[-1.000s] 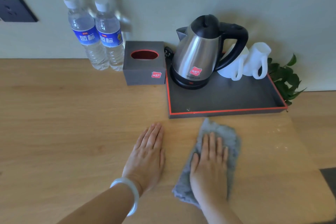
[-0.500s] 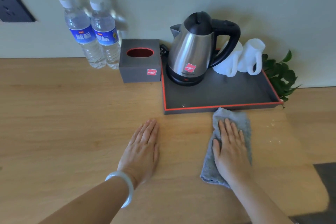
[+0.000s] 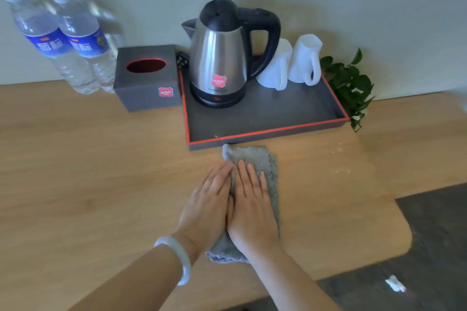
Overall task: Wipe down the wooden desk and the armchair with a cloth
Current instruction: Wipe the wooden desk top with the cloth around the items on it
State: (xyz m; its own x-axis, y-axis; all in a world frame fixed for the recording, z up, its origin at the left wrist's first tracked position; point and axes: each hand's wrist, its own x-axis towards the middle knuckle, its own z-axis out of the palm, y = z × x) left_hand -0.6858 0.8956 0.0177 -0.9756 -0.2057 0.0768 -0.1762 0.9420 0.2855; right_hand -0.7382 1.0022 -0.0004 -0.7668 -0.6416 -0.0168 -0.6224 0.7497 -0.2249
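A grey cloth (image 3: 262,159) lies flat on the wooden desk (image 3: 88,171), its far edge touching the front of the tray. My right hand (image 3: 250,204) presses flat on the cloth with straight fingers. My left hand (image 3: 207,204), with a pale bangle on the wrist, lies flat right beside it, its fingers along the cloth's left edge and touching the right hand. The armchair is not in view.
A grey tray with a red rim (image 3: 290,129) holds a steel kettle (image 3: 222,58) and two white mugs (image 3: 290,63). A grey tissue box (image 3: 146,86) and two water bottles (image 3: 68,40) stand at the left by the wall. A green plant (image 3: 351,83) sits right of the tray. The desk's rounded corner (image 3: 399,230) ends at the right over dark floor. White specks (image 3: 341,159) dot the desk.
My right hand slid the cloth left, back from the right end of the tray, until it met my left hand. The view shifted left.
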